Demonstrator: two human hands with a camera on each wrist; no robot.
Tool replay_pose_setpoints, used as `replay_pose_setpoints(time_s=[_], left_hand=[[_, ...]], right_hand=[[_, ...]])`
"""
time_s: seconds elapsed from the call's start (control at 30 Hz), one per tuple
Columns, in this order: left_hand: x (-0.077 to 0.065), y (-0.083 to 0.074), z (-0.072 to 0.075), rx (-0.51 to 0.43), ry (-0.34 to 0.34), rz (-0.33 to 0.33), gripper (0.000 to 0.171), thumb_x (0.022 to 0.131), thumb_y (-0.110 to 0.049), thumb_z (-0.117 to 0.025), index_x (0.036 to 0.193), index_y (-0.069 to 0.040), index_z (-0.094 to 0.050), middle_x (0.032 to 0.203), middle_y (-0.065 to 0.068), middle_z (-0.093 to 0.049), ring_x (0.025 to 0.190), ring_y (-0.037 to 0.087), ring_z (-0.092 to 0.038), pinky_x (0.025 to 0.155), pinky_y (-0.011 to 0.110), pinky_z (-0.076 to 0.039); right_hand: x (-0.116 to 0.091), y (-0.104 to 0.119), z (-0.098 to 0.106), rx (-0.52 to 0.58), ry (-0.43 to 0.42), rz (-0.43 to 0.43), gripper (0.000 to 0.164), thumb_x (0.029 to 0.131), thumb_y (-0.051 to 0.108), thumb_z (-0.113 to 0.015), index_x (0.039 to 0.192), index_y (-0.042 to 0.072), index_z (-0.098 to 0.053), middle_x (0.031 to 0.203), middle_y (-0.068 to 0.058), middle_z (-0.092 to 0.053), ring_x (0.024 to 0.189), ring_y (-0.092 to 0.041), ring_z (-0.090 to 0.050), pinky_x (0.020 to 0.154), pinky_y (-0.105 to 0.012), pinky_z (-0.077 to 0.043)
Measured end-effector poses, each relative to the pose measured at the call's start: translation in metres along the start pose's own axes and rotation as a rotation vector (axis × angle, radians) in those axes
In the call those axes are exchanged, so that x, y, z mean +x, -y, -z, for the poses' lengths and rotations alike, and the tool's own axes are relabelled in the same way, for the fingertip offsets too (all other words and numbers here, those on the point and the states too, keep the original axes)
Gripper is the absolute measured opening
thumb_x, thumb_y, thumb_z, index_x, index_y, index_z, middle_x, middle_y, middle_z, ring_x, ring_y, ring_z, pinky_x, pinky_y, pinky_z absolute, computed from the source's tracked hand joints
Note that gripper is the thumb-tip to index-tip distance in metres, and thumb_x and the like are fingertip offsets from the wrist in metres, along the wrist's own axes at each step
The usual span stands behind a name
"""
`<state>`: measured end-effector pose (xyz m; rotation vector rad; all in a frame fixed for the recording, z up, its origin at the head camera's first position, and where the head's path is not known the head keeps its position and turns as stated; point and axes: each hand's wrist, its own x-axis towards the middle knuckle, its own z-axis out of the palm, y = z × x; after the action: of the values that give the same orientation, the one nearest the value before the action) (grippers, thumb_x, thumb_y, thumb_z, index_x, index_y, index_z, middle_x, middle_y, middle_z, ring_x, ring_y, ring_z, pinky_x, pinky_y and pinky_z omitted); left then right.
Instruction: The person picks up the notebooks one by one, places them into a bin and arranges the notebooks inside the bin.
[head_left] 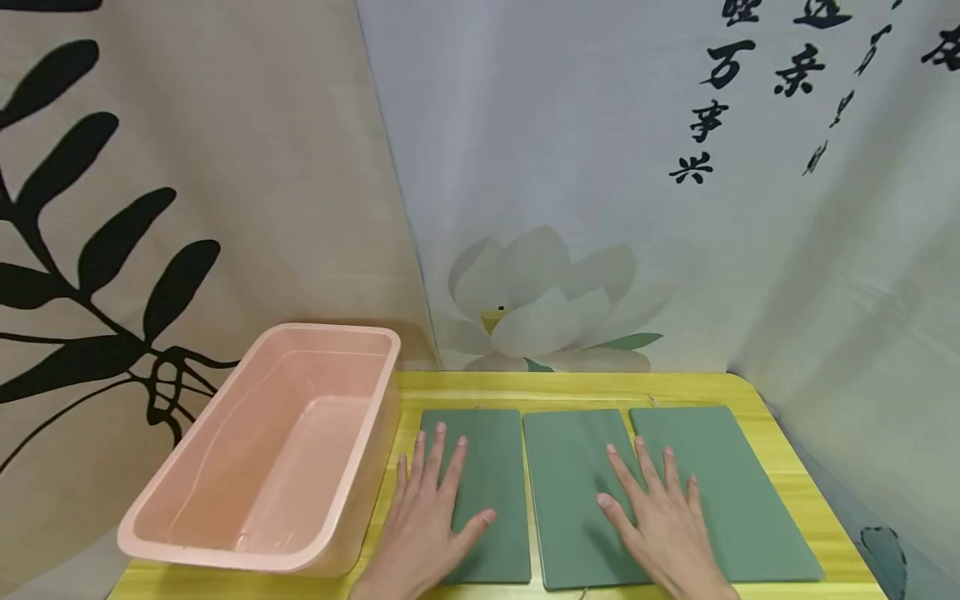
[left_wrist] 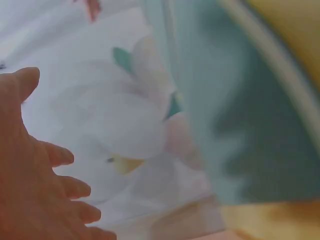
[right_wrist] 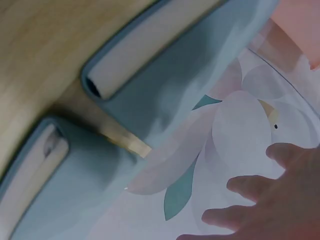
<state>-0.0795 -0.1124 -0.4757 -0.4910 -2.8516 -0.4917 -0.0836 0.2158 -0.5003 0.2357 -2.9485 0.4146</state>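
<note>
Three green hardcover books lie side by side: a left book (head_left: 497,467), a middle book (head_left: 566,475) and a right book (head_left: 750,500). My left hand (head_left: 420,529) is spread over the left book's left edge, fingers pointing away from me. Over the middle and right books, my right hand (head_left: 667,529) has its fingers fanned out and casts a shadow. Both hands hold nothing. Pale page edges show between green covers in the right wrist view, at a near book (right_wrist: 170,85) and another book (right_wrist: 85,165).
The books rest on a yellow wood-grain table (head_left: 540,385). At the left stands a deep pink plastic tub (head_left: 367,492) with nothing in it. Behind hangs a pale cloth (head_left: 555,150) printed with a flower and black characters; a leaf-patterned cloth (head_left: 292,167) hangs at the left.
</note>
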Motion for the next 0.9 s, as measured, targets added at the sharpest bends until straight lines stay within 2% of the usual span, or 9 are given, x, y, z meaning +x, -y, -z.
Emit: replay_pose_setpoints(time_s=[0.1,0.2,0.33,0.43,0.6,0.77,0.9], left_hand=[[-0.005,-0.004,0.022,0.005,-0.012,-0.04,0.095,0.097,-0.07,-0.054,0.167,-0.015,-0.021,0.174,0.011,0.003,0.159,0.038,0.0,0.122,0.065,-0.021],[-0.008,-0.007,0.045,0.004,-0.032,-0.074,0.098,0.096,-0.068,-0.057,0.168,-0.018,-0.015,0.175,0.008,0.006,0.159,0.036,0.002,0.122,0.063,-0.022],[-0.011,0.0,0.076,0.033,-0.1,-0.107,0.099,0.097,-0.064,-0.06,0.168,-0.018,-0.009,0.174,0.01,0.006,0.159,0.036,0.001,0.129,0.045,-0.002],[-0.016,0.014,0.097,0.068,-0.168,-0.114,0.095,0.1,-0.065,-0.053,0.168,-0.015,-0.009,0.174,0.013,0.003,0.159,0.037,0.001,0.127,0.034,0.009],[-0.022,0.047,0.124,0.108,-0.246,-0.031,0.091,0.104,-0.061,-0.048,0.168,-0.011,-0.008,0.174,0.014,0.003,0.159,0.036,0.004,0.128,0.041,0.007],[-0.033,0.084,0.146,0.127,-0.276,0.106,0.094,0.102,-0.057,-0.054,0.167,-0.008,-0.007,0.174,0.013,0.007,0.159,0.037,0.01,0.127,0.051,0.01],[-0.041,0.116,0.161,0.142,-0.277,0.21,0.092,0.102,-0.053,-0.055,0.165,-0.001,-0.011,0.173,0.019,0.005,0.158,0.038,0.012,0.124,0.061,0.011]], right_hand=[[-0.003,-0.001,0.004,0.002,0.013,-0.011,0.067,0.105,0.057,-0.051,0.163,0.029,-0.035,0.168,-0.02,-0.028,0.148,-0.06,-0.02,0.104,-0.086,-0.022],[-0.004,-0.005,0.007,0.001,0.024,-0.016,0.065,0.106,0.055,-0.05,0.164,0.028,-0.034,0.167,-0.022,-0.027,0.148,-0.062,-0.019,0.103,-0.088,-0.022],[-0.002,-0.012,0.012,0.004,0.022,-0.003,0.063,0.107,0.053,-0.048,0.164,0.028,-0.034,0.167,-0.023,-0.028,0.147,-0.063,-0.02,0.102,-0.088,-0.022],[-0.001,-0.017,0.016,0.009,0.031,-0.011,0.063,0.108,0.053,-0.047,0.163,0.027,-0.034,0.167,-0.024,-0.027,0.147,-0.063,-0.019,0.102,-0.088,-0.021],[-0.004,-0.028,0.02,0.007,0.048,-0.059,0.065,0.108,0.055,-0.045,0.164,0.023,-0.034,0.167,-0.026,-0.025,0.146,-0.065,-0.018,0.101,-0.088,-0.019],[-0.009,-0.038,0.02,0.008,0.082,-0.092,0.067,0.108,0.058,-0.042,0.166,0.026,-0.028,0.167,-0.028,-0.023,0.144,-0.067,-0.016,0.1,-0.088,-0.018],[-0.009,-0.045,0.019,0.003,0.097,-0.107,0.067,0.108,0.056,-0.041,0.166,0.026,-0.025,0.166,-0.029,-0.022,0.142,-0.069,-0.017,0.099,-0.089,-0.018]])
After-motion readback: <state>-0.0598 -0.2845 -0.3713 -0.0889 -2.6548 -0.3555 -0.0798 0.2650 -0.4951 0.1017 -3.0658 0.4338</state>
